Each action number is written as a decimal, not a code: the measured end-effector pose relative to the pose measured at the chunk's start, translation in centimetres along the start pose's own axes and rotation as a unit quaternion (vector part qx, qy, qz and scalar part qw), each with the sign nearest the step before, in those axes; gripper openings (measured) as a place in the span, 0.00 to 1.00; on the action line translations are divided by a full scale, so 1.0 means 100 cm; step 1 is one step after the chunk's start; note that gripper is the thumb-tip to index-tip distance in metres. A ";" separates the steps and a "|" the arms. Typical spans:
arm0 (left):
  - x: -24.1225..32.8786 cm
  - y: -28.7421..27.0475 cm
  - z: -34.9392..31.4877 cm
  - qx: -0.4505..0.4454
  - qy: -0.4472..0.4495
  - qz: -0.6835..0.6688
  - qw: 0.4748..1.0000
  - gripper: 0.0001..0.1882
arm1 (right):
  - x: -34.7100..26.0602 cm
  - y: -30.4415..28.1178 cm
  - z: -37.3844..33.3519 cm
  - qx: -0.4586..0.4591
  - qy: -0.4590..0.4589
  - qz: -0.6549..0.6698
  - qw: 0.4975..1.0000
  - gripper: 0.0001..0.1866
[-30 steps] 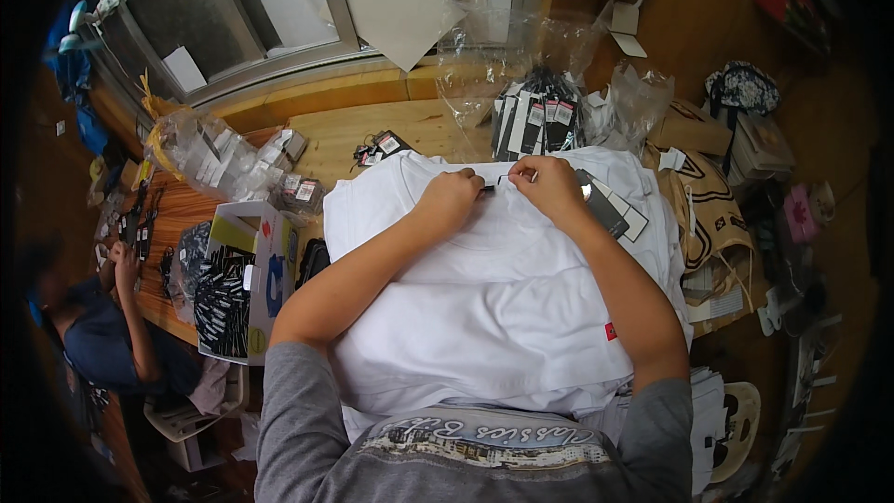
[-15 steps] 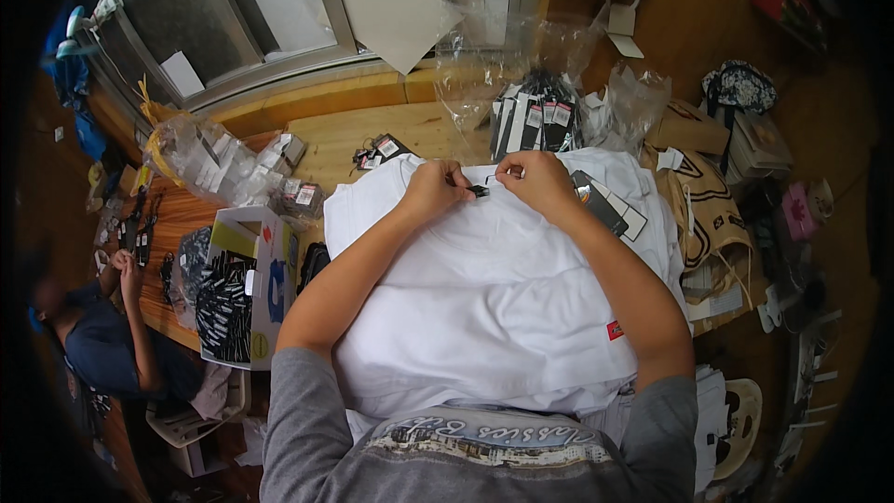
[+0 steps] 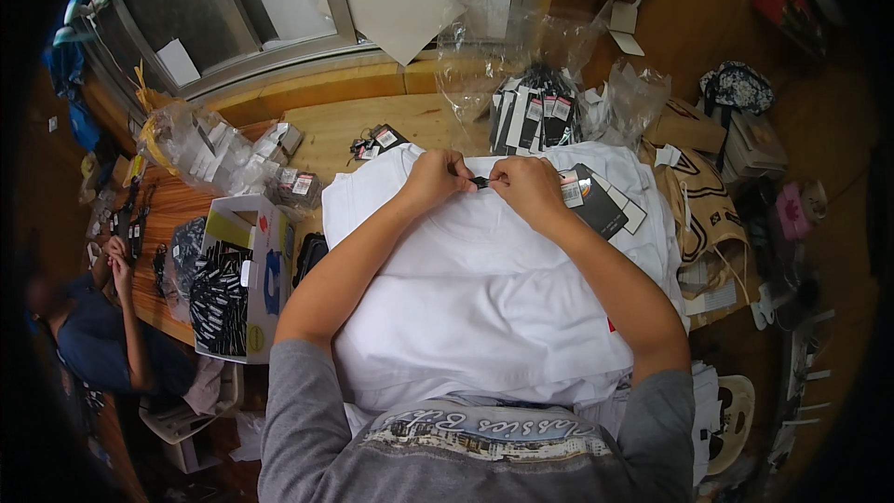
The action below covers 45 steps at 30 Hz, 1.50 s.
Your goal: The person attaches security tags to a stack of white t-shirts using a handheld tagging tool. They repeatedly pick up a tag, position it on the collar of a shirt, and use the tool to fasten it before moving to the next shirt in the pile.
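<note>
Pinching the small dark tag (image 3: 479, 183) between both hands (image 3: 438, 179) (image 3: 526, 188), keep it at the collar of the white shirt (image 3: 484, 298); hold that fabric flat beneath your fingertips.

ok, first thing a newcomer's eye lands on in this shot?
The stack of white shirts filling the middle of the wooden table, with the left hand and right hand pinching a small dark piece at its far edge. Next, dark hang tags lying beside the right hand, and a white box of black tags at left.
</note>
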State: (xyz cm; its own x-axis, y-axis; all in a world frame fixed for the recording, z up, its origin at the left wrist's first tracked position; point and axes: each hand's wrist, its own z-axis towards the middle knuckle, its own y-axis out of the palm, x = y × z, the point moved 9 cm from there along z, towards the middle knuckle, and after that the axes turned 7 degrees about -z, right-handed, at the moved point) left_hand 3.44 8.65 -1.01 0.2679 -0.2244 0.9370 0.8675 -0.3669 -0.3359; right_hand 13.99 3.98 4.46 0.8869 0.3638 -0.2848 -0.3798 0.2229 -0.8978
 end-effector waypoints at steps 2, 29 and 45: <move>-0.005 0.000 0.001 0.003 0.015 -0.027 1.000 0.08 | -0.001 0.006 -0.002 -0.011 0.026 0.013 1.000 0.04; 0.003 -0.013 -0.012 0.034 -0.011 0.066 0.997 0.07 | 0.010 0.095 -0.036 -0.282 0.293 0.634 0.657 0.09; -0.005 -0.020 -0.010 0.076 -0.027 0.034 0.996 0.12 | 0.001 0.085 -0.028 -0.204 0.195 0.412 0.866 0.12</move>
State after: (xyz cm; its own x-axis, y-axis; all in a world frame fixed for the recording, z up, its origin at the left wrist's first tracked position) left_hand 1.15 8.59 -0.88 0.3469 -0.1938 0.9177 0.8990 -0.2103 -0.3842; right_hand 11.64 3.36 -4.12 0.4109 -0.1033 -0.9058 -0.8717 -0.3354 -0.3571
